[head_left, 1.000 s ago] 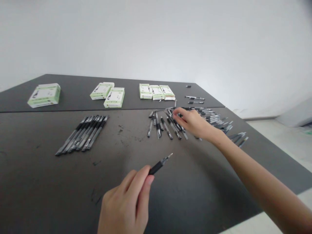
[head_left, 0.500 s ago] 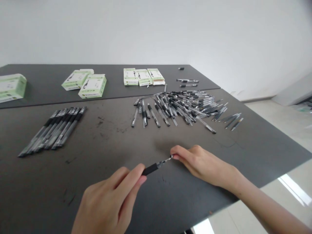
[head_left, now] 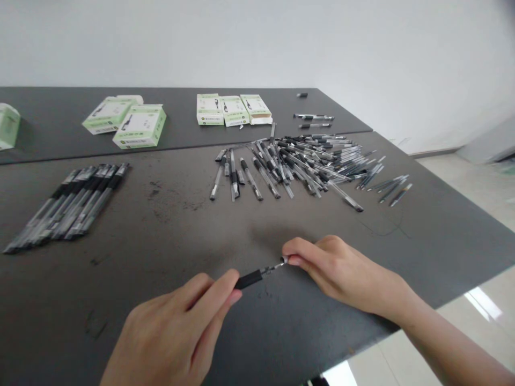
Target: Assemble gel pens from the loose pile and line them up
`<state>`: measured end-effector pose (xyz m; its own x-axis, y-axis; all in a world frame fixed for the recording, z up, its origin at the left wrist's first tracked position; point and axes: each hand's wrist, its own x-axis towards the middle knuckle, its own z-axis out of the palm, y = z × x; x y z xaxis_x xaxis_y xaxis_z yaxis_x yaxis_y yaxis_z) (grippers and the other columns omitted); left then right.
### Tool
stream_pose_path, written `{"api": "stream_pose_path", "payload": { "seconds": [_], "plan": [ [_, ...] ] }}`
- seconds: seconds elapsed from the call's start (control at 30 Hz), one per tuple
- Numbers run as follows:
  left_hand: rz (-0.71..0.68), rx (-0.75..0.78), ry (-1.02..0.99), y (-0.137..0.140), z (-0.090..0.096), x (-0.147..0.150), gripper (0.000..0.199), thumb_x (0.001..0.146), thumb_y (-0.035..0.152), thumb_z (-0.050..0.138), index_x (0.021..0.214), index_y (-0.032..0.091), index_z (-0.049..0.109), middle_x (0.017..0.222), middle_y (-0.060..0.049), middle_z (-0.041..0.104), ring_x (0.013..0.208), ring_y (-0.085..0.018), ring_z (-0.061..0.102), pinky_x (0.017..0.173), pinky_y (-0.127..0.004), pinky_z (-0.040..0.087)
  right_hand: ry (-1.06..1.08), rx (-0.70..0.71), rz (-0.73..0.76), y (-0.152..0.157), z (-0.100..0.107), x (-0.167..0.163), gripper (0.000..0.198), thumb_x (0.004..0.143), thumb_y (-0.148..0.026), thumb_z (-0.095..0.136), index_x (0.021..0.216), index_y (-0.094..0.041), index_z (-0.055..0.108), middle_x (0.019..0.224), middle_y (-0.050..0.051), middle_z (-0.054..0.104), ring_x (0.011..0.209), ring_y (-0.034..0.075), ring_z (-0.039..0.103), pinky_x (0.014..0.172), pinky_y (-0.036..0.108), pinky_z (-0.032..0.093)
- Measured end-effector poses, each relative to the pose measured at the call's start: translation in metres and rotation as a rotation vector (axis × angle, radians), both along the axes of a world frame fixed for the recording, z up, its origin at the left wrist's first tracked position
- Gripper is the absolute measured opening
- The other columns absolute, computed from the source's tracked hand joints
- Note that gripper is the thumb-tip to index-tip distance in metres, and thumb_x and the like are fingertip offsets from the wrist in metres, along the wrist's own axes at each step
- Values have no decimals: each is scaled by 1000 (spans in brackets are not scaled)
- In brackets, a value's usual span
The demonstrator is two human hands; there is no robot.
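Held in my left hand (head_left: 181, 321) is a gel pen (head_left: 250, 280) by its black grip. Its metal tip points right and slightly up. My right hand (head_left: 333, 268) is closed in a pinch on a small pen piece (head_left: 284, 260) right at that tip. Most of the piece is hidden by the fingers, so I cannot tell whether it is a cap or a tip cone. Beyond my hands lies a loose heap of pens (head_left: 298, 166). To the left, a neat row of pens (head_left: 72, 203) lies side by side.
Green and white boxes (head_left: 140, 126) stand at the back left, with three more boxes (head_left: 234, 111) at the back middle. Several thin refills (head_left: 392, 187) lie right of the heap. A small black piece (head_left: 302, 95) is near the far edge. The dark table (head_left: 169, 236) has smudges.
The view has shifted a little, so the pens and boxes sit higher in it. Both hands keep almost the same pose, with the pen tip still at the small piece.
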<state>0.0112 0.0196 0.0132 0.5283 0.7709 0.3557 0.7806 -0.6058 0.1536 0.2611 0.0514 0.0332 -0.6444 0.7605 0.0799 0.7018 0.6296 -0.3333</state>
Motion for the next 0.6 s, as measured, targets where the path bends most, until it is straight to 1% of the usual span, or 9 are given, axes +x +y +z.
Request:
{"api": "stream_pose_path", "payload": {
  "seconds": [0.13,0.27,0.33,0.4,0.5,0.57,0.6],
  "plan": [
    [-2,3,12,1,1,2,21,94,29,36,106,24,52,71,5,62,51,-8,60,49,-24,38,-7,-7,19,-3,-1,0,21,97,-24,29,100,-19,49,71,1,63,54,13,55,52,25,33],
    [-26,-13,22,3,2,4,22,94,29,36,105,24,54,68,5,61,48,-9,59,47,-25,39,-28,-8,56,-5,-3,-1,17,95,-21,32,103,-18,48,67,0,61,53,13,53,51,26,31],
    [-31,-20,27,3,2,4,22,94,30,36,104,24,54,67,5,60,48,-9,58,47,-25,39,-28,11,81,-6,-4,-2,17,95,-20,34,104,-17,48,64,-1,59,52,14,52,51,27,31],
    [-34,-24,37,2,2,3,22,94,30,35,103,24,54,66,5,60,47,-9,57,46,-25,38,-21,59,106,-6,-4,-3,18,94,-18,34,103,-16,49,63,0,58,51,14,51,51,27,31],
    [-30,-15,36,0,0,1,23,94,30,35,103,24,54,66,5,60,46,-9,57,45,-25,37,33,156,139,-8,-4,-3,19,93,-14,34,102,-14,51,64,2,59,51,14,52,52,27,33],
    [-33,-10,28,-1,0,0,22,93,29,37,105,23,55,67,5,60,48,-9,57,46,-25,37,104,145,142,-9,-3,-2,19,94,-15,35,100,-14,52,66,2,60,53,13,53,53,26,33],
    [-38,-14,27,-1,0,-1,22,93,29,39,106,23,55,67,5,61,49,-9,57,47,-24,38,144,100,128,-9,-2,-2,18,94,-18,36,99,-15,53,66,1,60,53,12,52,53,25,33]
  ]
}}
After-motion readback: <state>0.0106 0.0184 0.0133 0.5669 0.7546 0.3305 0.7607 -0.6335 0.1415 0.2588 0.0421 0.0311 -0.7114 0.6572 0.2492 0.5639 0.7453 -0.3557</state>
